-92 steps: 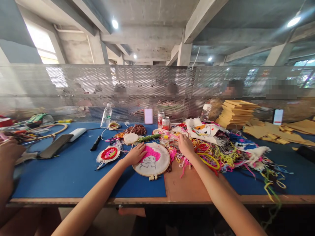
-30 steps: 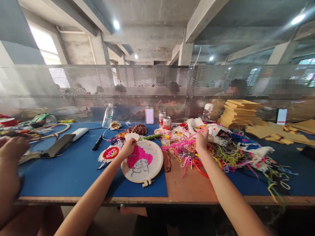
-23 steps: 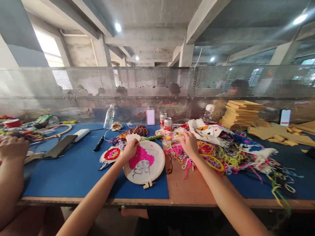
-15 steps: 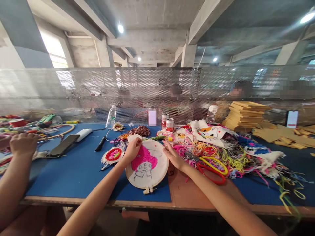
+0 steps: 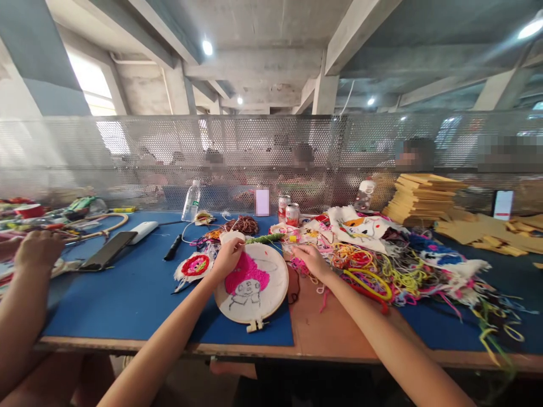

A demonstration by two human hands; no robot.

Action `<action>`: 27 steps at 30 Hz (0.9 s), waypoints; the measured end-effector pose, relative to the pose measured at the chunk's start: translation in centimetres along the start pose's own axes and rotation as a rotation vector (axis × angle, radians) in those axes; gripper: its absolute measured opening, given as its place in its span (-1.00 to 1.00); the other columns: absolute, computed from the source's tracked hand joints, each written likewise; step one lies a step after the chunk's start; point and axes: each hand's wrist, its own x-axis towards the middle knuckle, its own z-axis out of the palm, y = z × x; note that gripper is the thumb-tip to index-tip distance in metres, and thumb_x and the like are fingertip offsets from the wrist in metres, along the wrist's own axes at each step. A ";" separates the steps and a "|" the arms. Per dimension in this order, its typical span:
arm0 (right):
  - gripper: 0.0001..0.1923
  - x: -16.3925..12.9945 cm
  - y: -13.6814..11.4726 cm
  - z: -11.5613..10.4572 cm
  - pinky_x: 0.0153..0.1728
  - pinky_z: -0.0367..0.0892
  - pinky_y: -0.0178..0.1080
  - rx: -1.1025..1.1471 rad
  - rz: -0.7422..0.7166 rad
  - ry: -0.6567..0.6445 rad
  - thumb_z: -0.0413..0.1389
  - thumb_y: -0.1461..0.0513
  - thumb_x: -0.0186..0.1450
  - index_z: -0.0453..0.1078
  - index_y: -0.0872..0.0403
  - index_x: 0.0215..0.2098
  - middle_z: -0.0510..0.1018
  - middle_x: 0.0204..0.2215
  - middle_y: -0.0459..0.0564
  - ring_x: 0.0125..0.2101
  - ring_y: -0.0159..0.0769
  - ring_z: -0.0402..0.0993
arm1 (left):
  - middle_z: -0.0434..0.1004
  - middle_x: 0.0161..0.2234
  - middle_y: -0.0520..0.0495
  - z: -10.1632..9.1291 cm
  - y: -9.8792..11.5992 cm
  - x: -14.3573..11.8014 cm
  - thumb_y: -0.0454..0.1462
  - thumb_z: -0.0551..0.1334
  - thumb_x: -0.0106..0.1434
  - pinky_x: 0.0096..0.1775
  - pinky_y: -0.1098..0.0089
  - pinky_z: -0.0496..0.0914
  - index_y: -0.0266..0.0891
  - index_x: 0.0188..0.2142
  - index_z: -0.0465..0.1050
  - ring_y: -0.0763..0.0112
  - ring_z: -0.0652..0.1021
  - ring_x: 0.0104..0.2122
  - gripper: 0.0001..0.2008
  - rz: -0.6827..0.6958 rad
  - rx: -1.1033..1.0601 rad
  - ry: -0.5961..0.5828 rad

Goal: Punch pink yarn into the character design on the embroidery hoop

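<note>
Two hands at work, left hand [image 5: 227,257] gripping embroidery hoop [image 5: 251,282] (far rim), right hand [image 5: 311,259] pinching pink yarn [image 5: 297,263].

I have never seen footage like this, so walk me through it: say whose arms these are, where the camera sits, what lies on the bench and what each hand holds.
There is no machine here. The camera sits on a person's head and looks forward and down, so the two bare arms reaching in from below are that person's own. The left hand grips the far edge of an embroidery hoop with a pink-haired figure stitched on it, lying on the blue mat. The right hand rests on the edge of a tangled pile of coloured yarn; what its fingers pinch is unclear. Two drink cans, a water bottle and a dark phone lie farther off. The arm at far left belongs to a neighbour.
</note>
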 end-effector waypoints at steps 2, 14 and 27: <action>-0.55 0.4 0.4 -1.1 -0.56 0.02 -0.34 0.013 0.002 0.087 -0.02 -0.08 0.18 0.06 0.04 -0.67 0.07 -0.72 -0.22 -0.63 -0.43 0.03 | 0.51 -0.39 -0.08 0.0 -0.1 0.0 -0.33 0.00 0.18 -0.31 0.40 0.31 -0.30 -0.24 0.40 0.34 0.49 -0.38 -0.75 -0.018 0.084 -0.051; -0.80 0.5 0.8 -0.8 -0.40 0.24 -0.31 0.063 -0.026 0.045 0.07 0.10 0.14 0.32 0.07 -0.42 0.38 -0.52 -0.13 -0.47 -0.34 0.32 | 0.46 -0.17 -0.23 0.3 1.1 -0.2 -0.34 0.12 0.09 -0.03 0.20 0.24 -0.34 -0.19 0.46 0.11 0.41 -0.09 -0.72 0.026 0.121 -0.101; -0.91 -1.0 -0.2 1.5 -0.34 0.31 -0.27 -0.038 -0.157 -0.149 0.03 0.25 0.21 0.36 0.06 -0.32 0.48 -0.41 -0.09 -0.41 -0.33 0.42 | 0.49 -0.14 -0.19 5.7 6.4 -0.4 -0.38 0.19 0.04 -0.25 0.37 0.39 -0.33 -0.15 0.46 0.27 0.49 -0.22 -0.67 0.108 -0.680 -0.387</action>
